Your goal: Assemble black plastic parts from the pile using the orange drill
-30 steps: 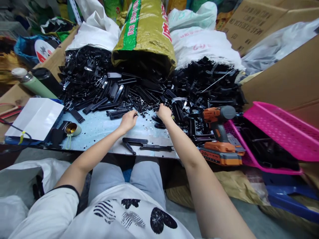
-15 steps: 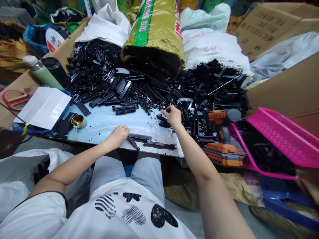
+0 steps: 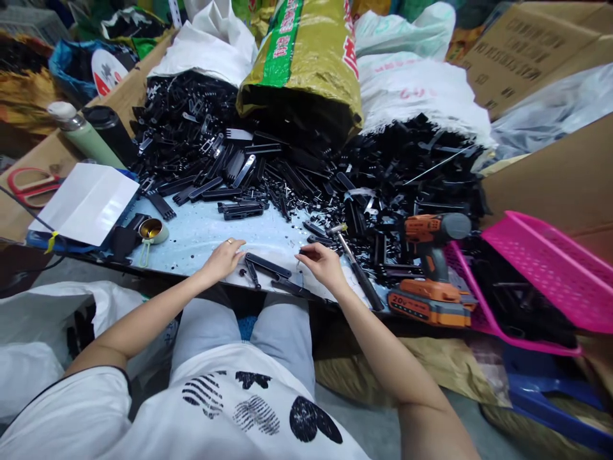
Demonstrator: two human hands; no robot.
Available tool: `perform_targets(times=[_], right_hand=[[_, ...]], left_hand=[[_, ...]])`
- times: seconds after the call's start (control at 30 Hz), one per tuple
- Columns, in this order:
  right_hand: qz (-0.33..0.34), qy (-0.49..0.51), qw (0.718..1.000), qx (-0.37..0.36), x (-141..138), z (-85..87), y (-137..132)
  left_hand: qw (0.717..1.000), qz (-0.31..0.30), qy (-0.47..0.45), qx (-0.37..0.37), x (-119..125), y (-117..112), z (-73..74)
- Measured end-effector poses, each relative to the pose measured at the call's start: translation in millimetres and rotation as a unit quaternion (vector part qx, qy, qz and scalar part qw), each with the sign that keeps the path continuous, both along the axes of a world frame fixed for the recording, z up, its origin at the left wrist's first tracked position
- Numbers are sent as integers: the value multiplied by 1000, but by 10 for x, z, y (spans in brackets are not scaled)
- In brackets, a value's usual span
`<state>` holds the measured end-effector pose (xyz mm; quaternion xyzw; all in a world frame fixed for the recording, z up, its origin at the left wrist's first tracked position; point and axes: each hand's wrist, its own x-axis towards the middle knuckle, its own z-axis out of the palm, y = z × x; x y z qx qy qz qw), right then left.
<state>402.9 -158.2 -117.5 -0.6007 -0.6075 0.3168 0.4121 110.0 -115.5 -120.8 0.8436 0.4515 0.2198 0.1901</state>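
Observation:
Near the front edge of the table, my left hand [image 3: 224, 259] hovers just left of a black folding metal part [image 3: 269, 264], its thumb and forefinger apart. From that part a short black arm [image 3: 252, 273] swings out toward the edge. A second black strip [image 3: 293, 285] lies beside it, by a flat plate on the edge. To the right, my right hand [image 3: 323, 263] pinches a tiny thin piece that looks like a metal pin [image 3: 299, 259]; the fingers partly hide it. A hammer [image 3: 358, 268] with a dark handle lies right of this hand.
Heaped black parts [image 3: 191, 134] and small silver pins [image 3: 299, 203] spread across the back beneath open sacks [image 3: 306, 57]. An orange cordless drill [image 3: 433, 275] stands at right beside a pink basket [image 3: 541, 255]. A metal cup [image 3: 153, 231], white paper box [image 3: 83, 203] and scissors [image 3: 33, 186] are left.
My right hand has come from the small-parts pile toward the front edge, uncovering the hammer. My left hand has let go of the folding part and shifted slightly left; the part now lies more tilted.

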Motion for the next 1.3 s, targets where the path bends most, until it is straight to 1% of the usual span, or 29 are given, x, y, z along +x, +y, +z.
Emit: perform_targets(times=[0.1,0.2,0.27,0.33,0.4,0.47,0.5,0.57,0.63,0.67,0.73,0.8,0.87,0.93,1.0,1.03,1.13,1.23,1.3], right_hand=[[-7,37,999,2,-88,-26,-154],[-13,31,999,41,-189,-50,-297],[-16,-8,996,82,-240,-70,-363],[-13,-63,990,127,-274,-92,-403],[6,-127,978,168,-298,-118,-431],[30,-191,959,207,-321,-153,-468],[40,-218,949,222,-332,-174,-495],[40,-254,936,240,-351,-224,-571],[28,-286,930,229,-351,-283,-656],[23,-301,928,217,-337,-314,-692],[24,-317,929,189,-272,-376,-721],[32,-309,935,174,-155,-424,-675],[53,-289,940,173,-4,-455,-561],[108,-274,938,184,147,-471,-422],[171,-262,930,191,262,-479,-310],[186,-257,929,191,299,-482,-274],[181,-250,931,195,337,-489,-242],[184,-264,925,202,325,-499,-261],[172,-271,925,202,329,-503,-256]], left_hand=[[999,-4,-27,38,-7,-140,-74],[997,-2,-45,66,-9,-359,-180],[997,-18,-39,68,-18,-472,-242],[997,-17,-36,68,-20,-519,-271],[996,-1,-36,77,3,-497,-250],[995,-2,-19,94,74,-424,-177],[994,-21,1,103,131,-379,-127],[988,-97,52,109,286,-287,-24],[972,-190,101,91,477,-209,50],[963,-227,121,72,574,-177,69],[951,-268,147,38,752,-127,66],[953,-260,151,25,888,-94,28],[963,-226,145,30,976,-78,-17],[969,-198,141,35,1024,-73,-47],[970,-198,136,36,1050,-77,-59],[970,-198,135,36,1060,-80,-59],[974,-173,141,32,1092,-94,-59],[978,-157,138,25,1117,-110,-59],[980,-149,130,18,1125,-122,-58]])
